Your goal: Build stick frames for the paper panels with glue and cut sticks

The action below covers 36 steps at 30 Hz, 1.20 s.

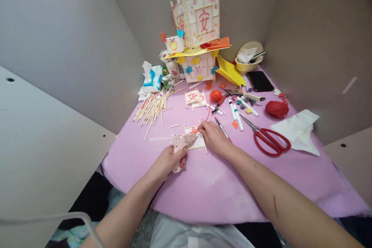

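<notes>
My left hand (178,159) is wrapped round the grip of a pale pink hot glue gun (178,142), with a glue stick (159,138) jutting from its rear. Its nozzle points right, over a small stick-framed paper panel (198,143) bearing red writing. At the panel's upper right, my right hand (209,133) pinches the end of a red-orange string (209,110). That string runs back to a small orange yarn ball (215,95). The glue gun and both hands cover parts of the panel.
Behind stands a tall paper-and-stick lantern (200,27). Loose wooden sticks (155,106) and a tissue pack (153,77) lie left. To the right are red-handled scissors (269,139), markers (236,114), pliers (222,100), red yarn (276,109), a phone (260,81) and a bowl (248,66).
</notes>
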Each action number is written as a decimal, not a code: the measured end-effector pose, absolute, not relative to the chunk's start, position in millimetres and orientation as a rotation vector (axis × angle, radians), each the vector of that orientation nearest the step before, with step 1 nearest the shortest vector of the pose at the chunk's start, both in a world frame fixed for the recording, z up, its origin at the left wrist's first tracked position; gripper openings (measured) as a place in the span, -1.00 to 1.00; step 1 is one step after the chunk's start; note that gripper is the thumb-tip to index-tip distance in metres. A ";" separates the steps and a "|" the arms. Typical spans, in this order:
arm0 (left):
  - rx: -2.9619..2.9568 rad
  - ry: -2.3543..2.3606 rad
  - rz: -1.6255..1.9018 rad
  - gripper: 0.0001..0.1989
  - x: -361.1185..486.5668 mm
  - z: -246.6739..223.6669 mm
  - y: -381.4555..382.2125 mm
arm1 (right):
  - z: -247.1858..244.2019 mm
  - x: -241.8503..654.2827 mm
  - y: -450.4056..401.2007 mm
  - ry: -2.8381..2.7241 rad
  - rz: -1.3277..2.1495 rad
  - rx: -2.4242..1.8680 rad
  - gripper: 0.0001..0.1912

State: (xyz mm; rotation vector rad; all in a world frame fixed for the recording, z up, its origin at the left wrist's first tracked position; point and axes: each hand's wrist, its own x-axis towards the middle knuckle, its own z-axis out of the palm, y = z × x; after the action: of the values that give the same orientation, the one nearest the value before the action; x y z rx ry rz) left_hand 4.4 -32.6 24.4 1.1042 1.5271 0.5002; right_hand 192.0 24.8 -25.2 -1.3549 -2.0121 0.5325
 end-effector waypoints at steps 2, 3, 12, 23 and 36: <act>1.107 1.533 0.501 -0.77 4.7 24.8 -32.7 | -24.8 192.0 24.8 -2.012 0.530 -1.352 -0.91; 1.108 1.534 0.503 -0.77 4.9 25.1 -32.8 | -24.5 192.1 24.7 -2.013 0.529 -1.352 -0.91; 1.125 1.529 0.495 -0.79 6.0 25.4 -31.9 | -23.2 192.2 23.8 -2.014 0.532 -1.356 -0.90; 1.139 1.533 0.491 -0.79 6.8 26.0 -31.6 | -24.6 192.2 24.6 -2.016 0.531 -1.345 -0.91; 1.144 1.525 0.485 -0.78 5.5 25.7 -32.1 | -23.2 192.1 24.3 -2.020 0.528 -1.354 -0.91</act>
State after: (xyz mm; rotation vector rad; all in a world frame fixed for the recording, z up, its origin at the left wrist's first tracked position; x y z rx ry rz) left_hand 5.5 -32.1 25.7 1.1435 1.5251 0.4851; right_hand 192.1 24.3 -23.2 -1.3541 -2.0205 0.5277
